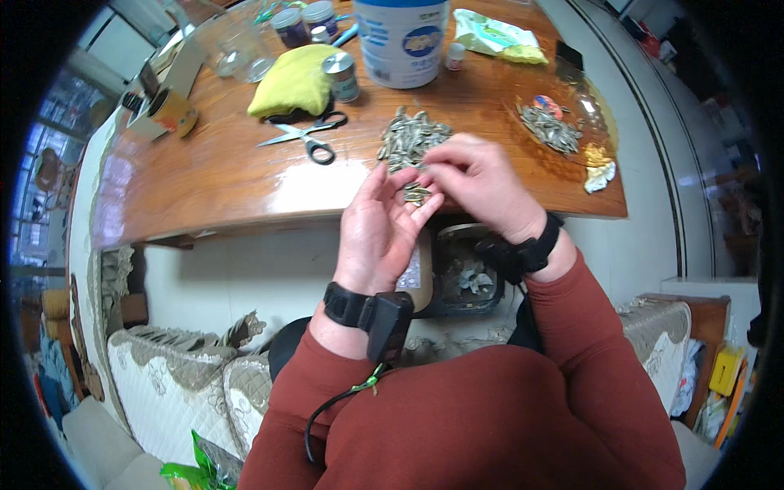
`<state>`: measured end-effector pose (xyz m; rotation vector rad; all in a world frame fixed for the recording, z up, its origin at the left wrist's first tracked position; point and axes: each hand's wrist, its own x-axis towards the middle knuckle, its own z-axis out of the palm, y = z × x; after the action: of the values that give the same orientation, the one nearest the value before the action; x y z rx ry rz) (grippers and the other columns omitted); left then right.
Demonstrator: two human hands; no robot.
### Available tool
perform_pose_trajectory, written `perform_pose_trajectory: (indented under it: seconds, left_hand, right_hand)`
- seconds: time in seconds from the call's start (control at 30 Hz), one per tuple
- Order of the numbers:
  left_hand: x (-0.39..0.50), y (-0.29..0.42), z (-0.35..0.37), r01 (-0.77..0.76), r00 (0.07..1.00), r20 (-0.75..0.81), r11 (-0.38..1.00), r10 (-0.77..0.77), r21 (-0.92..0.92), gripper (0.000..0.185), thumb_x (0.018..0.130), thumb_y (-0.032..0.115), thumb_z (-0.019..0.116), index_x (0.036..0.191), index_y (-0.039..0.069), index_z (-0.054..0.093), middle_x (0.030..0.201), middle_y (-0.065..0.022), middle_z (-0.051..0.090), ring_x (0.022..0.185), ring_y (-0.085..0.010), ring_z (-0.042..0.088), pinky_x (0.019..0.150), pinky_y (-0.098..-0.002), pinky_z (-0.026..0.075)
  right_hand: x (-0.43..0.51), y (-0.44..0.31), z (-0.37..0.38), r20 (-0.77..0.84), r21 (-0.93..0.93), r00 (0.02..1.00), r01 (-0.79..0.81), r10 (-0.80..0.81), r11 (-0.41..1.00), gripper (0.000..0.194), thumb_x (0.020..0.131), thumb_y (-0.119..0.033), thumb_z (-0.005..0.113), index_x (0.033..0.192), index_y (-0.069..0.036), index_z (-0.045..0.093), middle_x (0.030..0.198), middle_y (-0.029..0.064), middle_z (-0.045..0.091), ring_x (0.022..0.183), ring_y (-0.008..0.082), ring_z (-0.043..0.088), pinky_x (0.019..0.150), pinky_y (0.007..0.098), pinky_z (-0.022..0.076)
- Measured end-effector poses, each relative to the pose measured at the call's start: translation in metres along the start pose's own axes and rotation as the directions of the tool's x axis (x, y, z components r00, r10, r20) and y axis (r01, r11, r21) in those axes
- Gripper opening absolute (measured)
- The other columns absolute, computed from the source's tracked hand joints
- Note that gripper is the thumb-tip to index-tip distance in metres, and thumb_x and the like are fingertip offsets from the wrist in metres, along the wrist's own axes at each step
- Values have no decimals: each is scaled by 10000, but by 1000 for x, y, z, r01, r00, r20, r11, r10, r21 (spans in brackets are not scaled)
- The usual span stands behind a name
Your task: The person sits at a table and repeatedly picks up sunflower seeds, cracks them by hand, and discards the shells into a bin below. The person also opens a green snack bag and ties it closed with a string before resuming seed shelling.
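My left hand (383, 226) is turned palm up at the table's front edge, with several sunflower seeds (417, 195) lying on its curled fingers. Over those fingers is my right hand (484, 184), thumb and forefinger drawn together close to the left fingertips. Whether a seed sits between them is too small to see. Just beyond both hands a heap of striped sunflower seeds (409, 138) rests on the wooden table (226, 184). To the right, an amber transparent plate (539, 92) holds more seeds or shells (553, 130).
Scissors (306, 136) lie spread left of the heap. Behind them are a yellow cloth (294, 82), a metal can (341, 76) and a large white tub (401, 46). A wipes packet (493, 33) lies at the back right. Below the table edge stands a waste bin (468, 275).
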<state>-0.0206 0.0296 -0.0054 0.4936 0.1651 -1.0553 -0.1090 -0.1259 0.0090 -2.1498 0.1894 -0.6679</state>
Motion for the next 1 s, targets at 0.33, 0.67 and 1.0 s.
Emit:
perform_pose_trajectory:
  seconds: [0.33,0.67,1.0]
  left_hand:
    - [-4,8,14,-33,999,-19,999,33,-7,409,1071,266,481,1084,-132,576,1142,-268,586,1147,-399,586,1096,-504,467]
    - [-16,15,25,-99,995,30,995,99,4,403,1070,268,476,1111,-128,538,1127,-275,589,1145,-406,588,1095,-510,464]
    - [-19,39,26,-204,978,39,977,207,-67,398,1071,267,474,1117,-125,518,1143,-270,563,1128,-401,590,1073,-517,483]
  right_hand:
    - [-46,2,-116,-469,-215,878,-215,93,953,111,892,-91,694,902,16,723,824,102,716,720,163,670,671,296,528]
    - [-101,84,-180,-540,-668,772,-635,335,387,328,923,-355,643,1022,-45,680,948,197,684,912,399,670,793,496,540]
    - [-110,66,-142,-387,-680,887,-460,253,571,183,893,-169,685,1011,-29,701,926,167,688,867,368,670,764,442,541]
